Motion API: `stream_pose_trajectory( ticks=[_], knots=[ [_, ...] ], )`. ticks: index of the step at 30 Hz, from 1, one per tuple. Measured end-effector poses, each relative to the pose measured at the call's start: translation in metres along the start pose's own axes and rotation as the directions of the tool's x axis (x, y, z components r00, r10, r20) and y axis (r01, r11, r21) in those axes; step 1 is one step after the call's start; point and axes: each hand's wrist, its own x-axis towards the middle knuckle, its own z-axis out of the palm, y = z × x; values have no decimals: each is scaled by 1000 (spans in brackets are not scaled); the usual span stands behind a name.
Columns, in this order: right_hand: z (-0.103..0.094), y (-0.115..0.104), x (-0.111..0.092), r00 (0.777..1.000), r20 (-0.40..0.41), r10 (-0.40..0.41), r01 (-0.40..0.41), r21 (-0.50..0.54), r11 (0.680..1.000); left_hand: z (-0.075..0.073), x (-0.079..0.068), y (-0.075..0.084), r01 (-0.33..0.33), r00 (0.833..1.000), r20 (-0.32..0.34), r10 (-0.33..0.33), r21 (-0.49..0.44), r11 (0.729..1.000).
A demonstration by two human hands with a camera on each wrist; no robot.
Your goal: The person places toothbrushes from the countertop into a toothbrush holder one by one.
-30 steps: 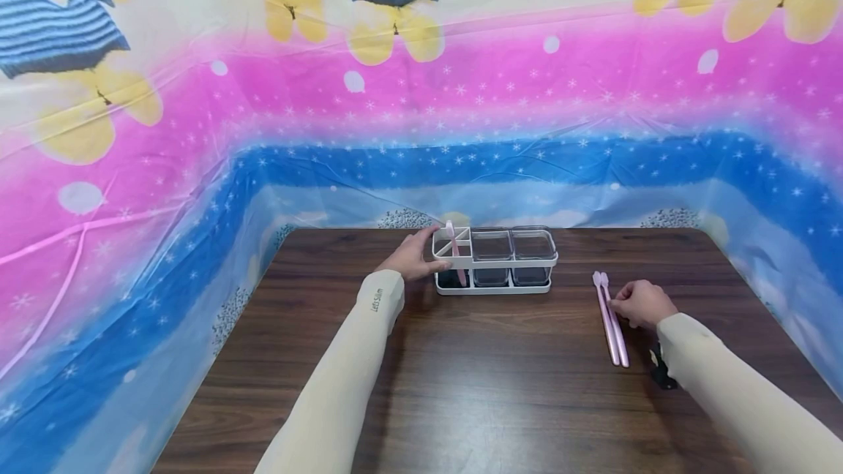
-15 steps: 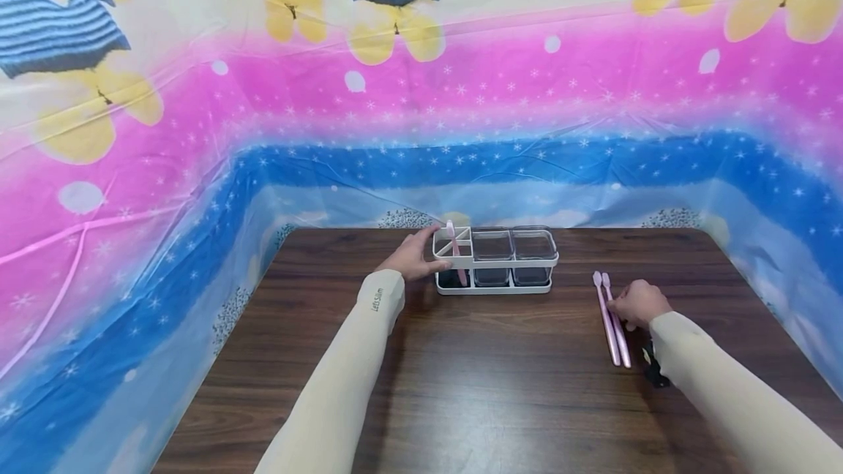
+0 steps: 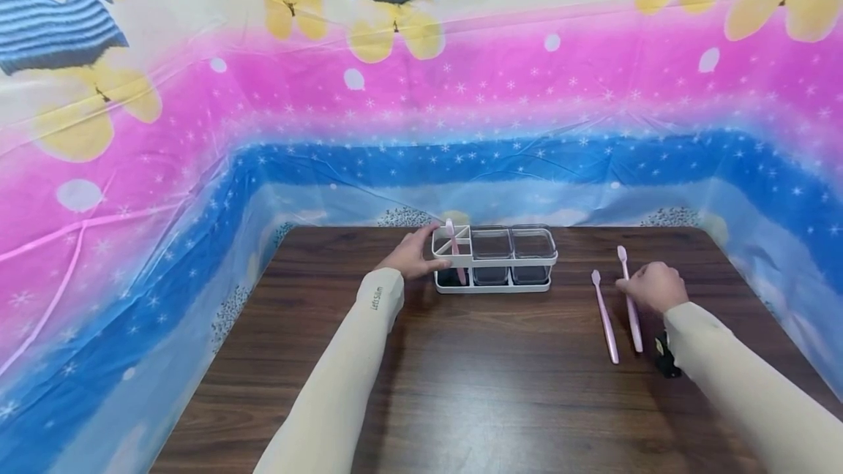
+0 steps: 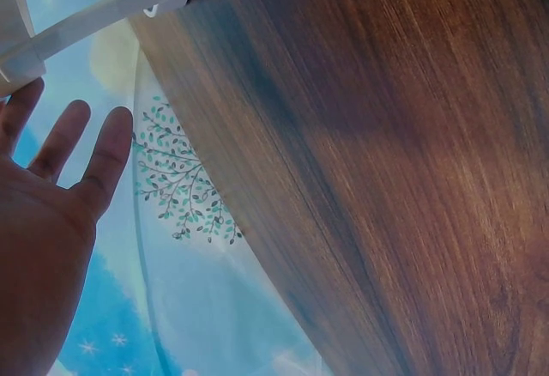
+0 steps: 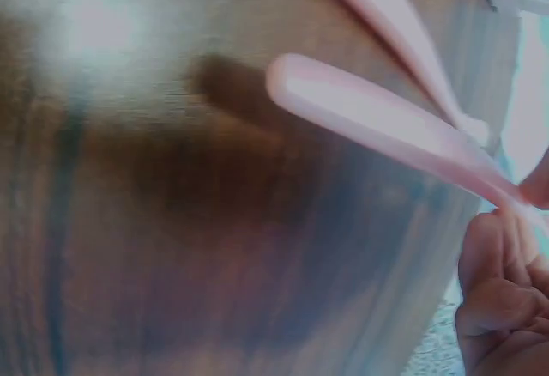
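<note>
Near the back of the table stands a white toothbrush holder (image 3: 503, 260) with two clear cups (image 3: 532, 243) and a divided section at its left end. One pink toothbrush (image 3: 455, 242) leans upright in that section. My left hand (image 3: 410, 257) grips the holder's left end, thumb in front and fingers behind; the left wrist view shows other fingers (image 4: 107, 157) stretched out below the white frame. To the right, my right hand (image 3: 655, 287) pinches a second pink toothbrush (image 5: 369, 123) between thumb and fingers, its handle end raised over its shadow. A third pink toothbrush (image 3: 607, 322) lies beside it.
The brown wooden table (image 3: 461, 401) carries all of this. A printed pink and blue cloth (image 3: 421, 167) hangs behind and around it. Some black wrist gear (image 3: 667, 357) sits under the right wrist. Pale sleeves cover both forearms.
My right hand has lifted one toothbrush and moved it up and to the right, away from the other, which stays put. The left hand and holder have not moved.
</note>
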Motion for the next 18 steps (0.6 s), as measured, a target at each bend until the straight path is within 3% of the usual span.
stream_pose_trajectory(
  ticks=[4,10,15,18],
  knots=[
    [-7,-12,2,989,-129,-71,75,30,997,0,0,-1,3,1000,-2,-3,-5,1000],
    [-9,-35,6,944,-265,-197,222,70,972,1,-1,-1,4,1000,-10,-4,0,1000],
    [-9,-57,9,899,-325,-295,333,69,940,-1,-2,1,-6,1000,-5,6,8,1000],
    [-10,-71,9,889,-329,-318,362,80,929,-1,-2,2,-10,1000,-1,10,15,1000]
  ],
)
